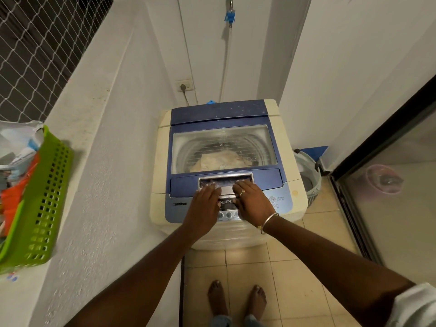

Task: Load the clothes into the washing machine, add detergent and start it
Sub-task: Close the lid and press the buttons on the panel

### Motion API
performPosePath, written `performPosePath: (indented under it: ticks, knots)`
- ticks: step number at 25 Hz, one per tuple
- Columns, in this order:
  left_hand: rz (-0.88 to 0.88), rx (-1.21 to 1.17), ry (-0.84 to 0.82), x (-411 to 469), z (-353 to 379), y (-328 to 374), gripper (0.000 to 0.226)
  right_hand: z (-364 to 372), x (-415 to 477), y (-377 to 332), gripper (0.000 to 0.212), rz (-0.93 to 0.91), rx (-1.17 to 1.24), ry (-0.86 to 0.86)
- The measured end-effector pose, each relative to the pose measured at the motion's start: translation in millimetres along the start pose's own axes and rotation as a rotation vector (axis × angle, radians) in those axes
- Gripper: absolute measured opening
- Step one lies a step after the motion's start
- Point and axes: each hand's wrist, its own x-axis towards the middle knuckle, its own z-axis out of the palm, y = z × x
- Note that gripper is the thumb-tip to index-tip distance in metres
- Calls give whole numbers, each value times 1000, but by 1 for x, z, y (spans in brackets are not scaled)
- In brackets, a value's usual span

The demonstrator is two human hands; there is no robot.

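My left hand (204,204) and right hand (252,201) lie flat, fingers straight, gripping nothing, pressing the washing machine (162,166) lid handle (225,178). Clothes (219,162) sit just beyond my fingertips, under the closed lid (224,138).

- Control panel (225,202), at the 6 o'clock edge of the washing machine (162,166): mostly covered by left hand (204,206) and right hand (253,201). Button labels too small to read.
- Clothes (219,161): pale heap seen through the clear part of the lid (184,185). Near side hidden by the lid's blue front band; number of items cannot be told.
- Green basket (47,197), 9 o'clock: cut by frame edge, contents blurred.
- Laundry basket (309,178), 3 o'clock of the machine: partly hidden behind its corner.
- Sleeve (415,305), 5 o'clock: cut by frame edge.
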Motion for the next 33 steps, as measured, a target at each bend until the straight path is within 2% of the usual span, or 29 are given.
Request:
performPosePath:
  ticks: [6, 9, 13, 24, 33]
  knots:
    - [-81, 70, -82, -36, 5, 24, 58, -2, -47, -22, 69, 137, -49, -126]
    - [-105, 101, -104, -48, 5, 30, 62, -4, -58, -26, 75, 156, -120, -195]
    - [-138, 92, -141, -52, 8, 38, 67, -6, -64, -26, 77, 269, -144, -180]
    - [-169, 172, -198, -77, 22, 55, 76, -7, -96, -20, 83, 139, -94, -235]
    - [-186, 155, -220, -78, 23, 56, 79, -5, -96, -21, 83, 126, -101, -247]
